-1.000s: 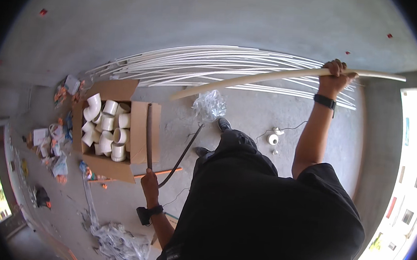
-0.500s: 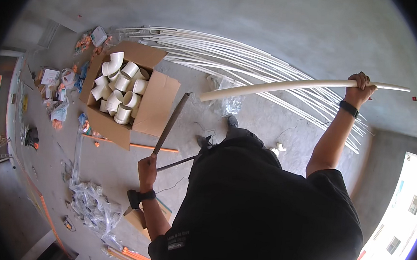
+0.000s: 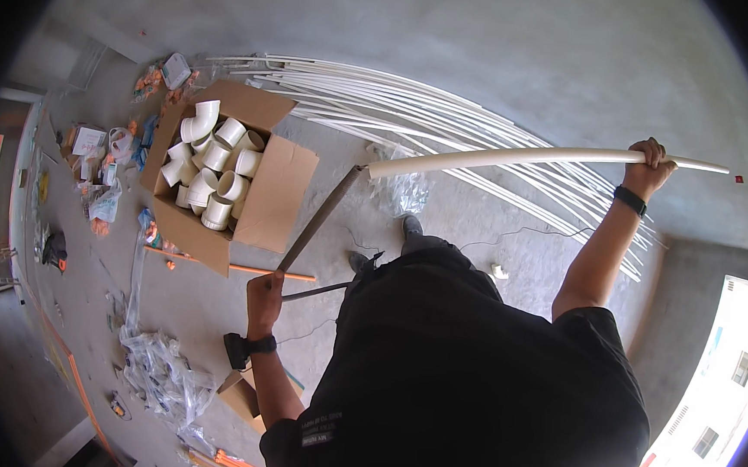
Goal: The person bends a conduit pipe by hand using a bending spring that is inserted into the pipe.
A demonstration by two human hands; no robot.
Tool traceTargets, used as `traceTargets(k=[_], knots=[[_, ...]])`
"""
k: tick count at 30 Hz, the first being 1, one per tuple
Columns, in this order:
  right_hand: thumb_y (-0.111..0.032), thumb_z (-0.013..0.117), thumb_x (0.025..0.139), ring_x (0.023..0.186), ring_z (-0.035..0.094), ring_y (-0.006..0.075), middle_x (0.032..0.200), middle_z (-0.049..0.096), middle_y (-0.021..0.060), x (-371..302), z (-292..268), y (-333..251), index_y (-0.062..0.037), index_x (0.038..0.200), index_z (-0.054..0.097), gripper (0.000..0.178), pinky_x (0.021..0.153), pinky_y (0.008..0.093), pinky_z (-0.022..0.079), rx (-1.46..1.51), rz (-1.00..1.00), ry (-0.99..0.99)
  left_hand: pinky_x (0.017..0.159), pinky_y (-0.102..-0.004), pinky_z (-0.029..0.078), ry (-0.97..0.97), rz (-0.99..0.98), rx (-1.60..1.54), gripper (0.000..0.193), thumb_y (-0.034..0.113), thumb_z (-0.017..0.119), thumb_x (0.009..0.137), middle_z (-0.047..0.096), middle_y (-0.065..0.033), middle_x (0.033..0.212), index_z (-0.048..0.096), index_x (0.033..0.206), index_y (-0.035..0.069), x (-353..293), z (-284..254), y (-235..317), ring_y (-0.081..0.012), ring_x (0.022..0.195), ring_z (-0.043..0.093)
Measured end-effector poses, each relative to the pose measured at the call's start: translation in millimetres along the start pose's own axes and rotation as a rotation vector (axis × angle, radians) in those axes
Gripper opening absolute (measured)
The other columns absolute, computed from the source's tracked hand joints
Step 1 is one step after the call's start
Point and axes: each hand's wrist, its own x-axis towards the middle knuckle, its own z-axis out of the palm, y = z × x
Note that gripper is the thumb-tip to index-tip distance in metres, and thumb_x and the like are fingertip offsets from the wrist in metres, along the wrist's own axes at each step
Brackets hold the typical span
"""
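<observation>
While right hand [image 3: 650,162] grips white pipe [image 3: 518,159], left hand [image 3: 264,291] apparently holds rod [image 3: 318,221].

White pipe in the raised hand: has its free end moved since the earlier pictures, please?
Yes. The white pipe has drawn its free end away from the cardboard box, to the right, past its flap.

Cardboard box [image 3: 263,204], white elbow fittings [image 3: 209,170], floor pipes [image 3: 417,115].

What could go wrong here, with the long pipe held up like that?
1. The right hand grips the white pipe near one end, so its free length may sag or swing.
2. The dark rod in the left hand meets the pipe's end and might slip off.
3. Loose pipes on the floor are a trip hazard.
</observation>
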Motion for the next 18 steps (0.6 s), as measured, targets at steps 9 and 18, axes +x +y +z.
traceTargets(k=[9,18], knots=[[-0.080,0.029,0.088,0.039,0.034,0.0098,0.051,0.031,-0.0012,-8,8,-19,-0.0107,0.061,0.037,0.074,0.036,0.0220,0.032,0.000,-0.045,0.007,0.049,-0.0377,0.024,-0.038,0.068,-0.021,0.063,0.049,0.054,0.097,0.024,-0.0043,0.056,0.039,0.063,-0.002,12,5,5,-0.0125,0.057,0.026],[-0.077,0.033,0.089,0.038,0.034,0.0088,0.051,0.033,-0.0009,12,36,-49,-0.0103,0.065,0.039,0.071,0.037,0.0213,0.034,0.021,0.106,-0.185,0.049,-0.0372,0.030,-0.178,0.172,0.064,0.051,0.034,0.064,0.091,0.033,-0.0135,0.053,0.046,0.065,-0.005,20,9,30,-0.0160,0.053,0.028]])
